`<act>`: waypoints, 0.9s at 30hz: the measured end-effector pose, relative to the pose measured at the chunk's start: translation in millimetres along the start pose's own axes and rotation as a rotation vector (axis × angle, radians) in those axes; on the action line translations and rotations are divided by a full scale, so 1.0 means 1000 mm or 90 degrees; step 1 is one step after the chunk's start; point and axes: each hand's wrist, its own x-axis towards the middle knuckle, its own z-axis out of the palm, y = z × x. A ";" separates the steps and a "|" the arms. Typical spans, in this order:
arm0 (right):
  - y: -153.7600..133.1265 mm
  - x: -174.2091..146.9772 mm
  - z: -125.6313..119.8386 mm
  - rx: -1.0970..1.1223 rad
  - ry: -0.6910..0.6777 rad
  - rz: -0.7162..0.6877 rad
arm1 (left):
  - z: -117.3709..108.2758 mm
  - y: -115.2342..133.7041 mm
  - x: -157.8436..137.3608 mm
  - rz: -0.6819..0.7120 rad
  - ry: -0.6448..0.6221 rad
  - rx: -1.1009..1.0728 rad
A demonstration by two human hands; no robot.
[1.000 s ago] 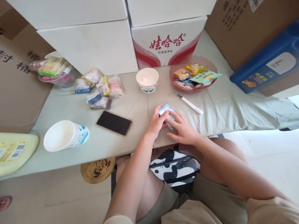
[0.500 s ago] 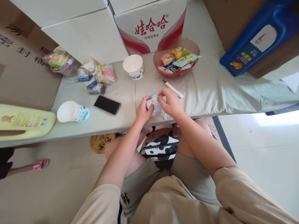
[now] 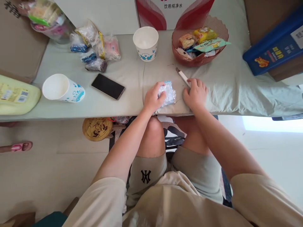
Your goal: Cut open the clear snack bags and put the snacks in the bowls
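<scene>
Green-grey cloth is covering the bench (image 3: 132,71), with a plain white carton (image 3: 101,15) and a red-and-white carton (image 3: 153,19) standing along the top edge of the frame. Brown cardboard (image 3: 19,47) is filling the upper left.

Left hand (image 3: 155,96): holding a clear-wrapped packet (image 3: 169,94), blue at its top, thumb and fingers pinching its left side. Packet is resting on the bench, center of frame, near the front edge.

Right hand (image 3: 196,92): sitting just right of the packet, apart from it, fingers touching the handle end of a white cutter (image 3: 183,76). Cutter's tip is pointing to the upper left. Hand is covering the lower handle, so cannot tell if the grip is closed.

Around them: black phone (image 3: 108,86) is lying left of center, screen up. One paper cup (image 3: 77,91) is sitting left of the phone, another paper cup (image 3: 146,50) upper center. Reddish see-through bowl (image 3: 187,60) is holding wrapped snacks (image 3: 204,36), upper right of center. Loose snack packs (image 3: 94,47) are clustering upper left, beside a filled clear tub (image 3: 59,33). Pale yellow jug (image 3: 14,97) is lining the left edge; blue container (image 3: 274,47) is leaning at upper right.

Below the bench, a round wooden stool (image 3: 97,129) is showing. Someone's foot in a pink sandal (image 3: 22,146) is showing at far left.
</scene>
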 end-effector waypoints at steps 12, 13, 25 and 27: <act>0.009 -0.024 -0.019 0.260 0.063 0.041 | -0.008 -0.004 -0.010 0.069 -0.045 0.013; 0.008 -0.034 -0.025 0.275 0.064 0.050 | -0.007 -0.008 -0.012 0.069 -0.036 0.016; -0.027 -0.066 -0.023 0.261 0.050 -0.188 | 0.002 -0.034 -0.011 0.040 0.029 -0.131; -0.022 -0.071 -0.025 0.253 0.027 -0.166 | 0.002 -0.034 -0.011 0.034 0.049 -0.135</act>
